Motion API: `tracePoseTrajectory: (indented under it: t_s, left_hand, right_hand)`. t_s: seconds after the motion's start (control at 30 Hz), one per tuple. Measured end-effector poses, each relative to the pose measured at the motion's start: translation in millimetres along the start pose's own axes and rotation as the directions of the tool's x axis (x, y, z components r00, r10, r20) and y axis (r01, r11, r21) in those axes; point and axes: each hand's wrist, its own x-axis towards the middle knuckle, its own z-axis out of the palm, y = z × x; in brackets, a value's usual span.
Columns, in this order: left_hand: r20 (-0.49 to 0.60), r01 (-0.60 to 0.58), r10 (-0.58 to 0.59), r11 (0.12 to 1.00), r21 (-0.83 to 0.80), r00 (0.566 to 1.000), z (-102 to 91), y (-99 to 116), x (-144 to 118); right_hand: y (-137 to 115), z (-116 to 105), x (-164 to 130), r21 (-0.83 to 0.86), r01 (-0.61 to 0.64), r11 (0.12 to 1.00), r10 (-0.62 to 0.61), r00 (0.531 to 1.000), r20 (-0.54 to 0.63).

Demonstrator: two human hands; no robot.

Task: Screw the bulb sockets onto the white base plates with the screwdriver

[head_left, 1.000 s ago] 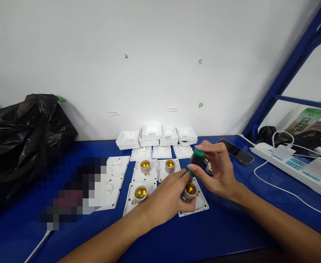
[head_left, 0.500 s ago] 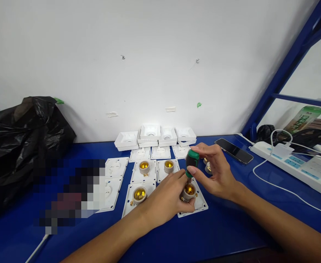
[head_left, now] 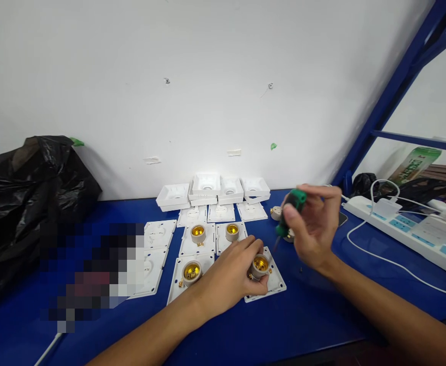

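My left hand [head_left: 232, 272] grips a round lamp socket [head_left: 260, 265] with a brass-coloured inside, thumb and fingers on either side of it. That socket sits on a square white plate [head_left: 275, 284] lying on the table. In my right hand [head_left: 314, 229] is a screwdriver [head_left: 291, 208] with a green and black handle, held tilted, its tip up and right of the socket and apart from it. More lamp sockets stand on white plates to the left, such as the front-left socket [head_left: 191, 273] and the back socket [head_left: 232, 232]. Loose sockets [head_left: 276, 213] lie partly behind my right hand.
White square covers [head_left: 206, 184] stand stacked against the wall. Bare plates [head_left: 152, 264] lie at left, beside a blurred patch. A black plastic bag [head_left: 43, 173] fills the far left. A power strip [head_left: 409, 229] with white cables lies at right, with a phone [head_left: 342, 218] mostly hidden behind my right hand.
My right hand has lifted the screwdriver out of the socket and moved it up and right, tilting it. My left hand stays on the socket. The view has shifted slightly.
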Motion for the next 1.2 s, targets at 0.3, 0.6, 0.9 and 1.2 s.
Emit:
tracePoseTrajectory:
  t_s: [0.3,0.6,0.9,1.2]
  left_hand:
    - [0.02,-0.005,0.005,1.0,0.012,1.0,-2.5,3.3,0.2]
    - [0.001,-0.008,0.008,1.0,0.011,1.0,0.2,2.0,-0.6]
    - [-0.014,-0.027,0.027,1.0,0.012,1.0,1.2,-0.3,0.2]
    - [-0.025,-0.047,0.047,0.999,0.007,0.999,1.8,-0.8,1.2]
  right_hand:
    - [19.7,-18.1,16.6,-0.168,-0.105,0.98,0.172,0.873,0.457]
    - [24.7,-15.8,9.4,-0.215,-0.098,0.972,0.21,0.774,0.598]
    - [25.7,-15.8,7.1,-0.231,-0.062,0.971,0.202,0.733,0.65]
    - [26.6,-14.9,6.6,-0.242,-0.061,0.968,0.212,0.714,0.667]
